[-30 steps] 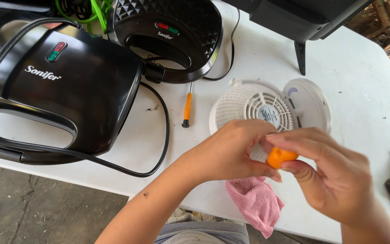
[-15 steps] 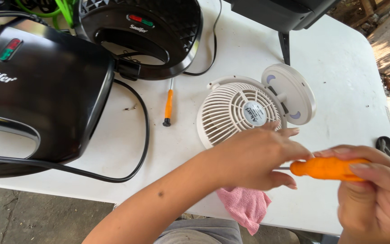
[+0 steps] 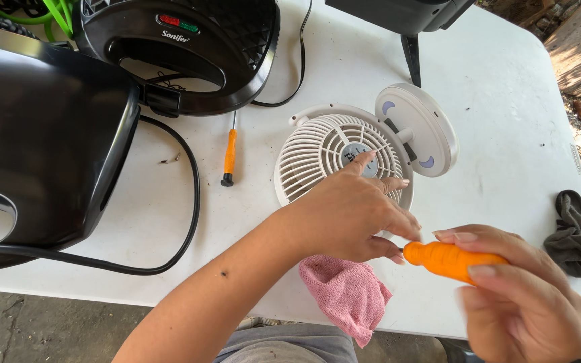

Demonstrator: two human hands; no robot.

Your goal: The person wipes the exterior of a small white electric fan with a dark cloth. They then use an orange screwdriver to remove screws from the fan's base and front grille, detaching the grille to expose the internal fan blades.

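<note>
At far left a black sandwich press (image 3: 42, 141) is sitting on the white bench (image 3: 506, 121), with a small orange screwdriver (image 3: 229, 158) lying beside it. The left hand (image 3: 351, 215) is resting flat, fingers spread, on the white fan (image 3: 341, 158), holding nothing. Just to its right, the right hand (image 3: 526, 302) is keeping its grip clamped around an orange screwdriver handle (image 3: 452, 260), long axis pointing left toward the fan's lower edge; its tip is hiding behind the left fingers.

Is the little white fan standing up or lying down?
Lying down. The fan lies flat on the table, grille up, under the left hand.
</note>
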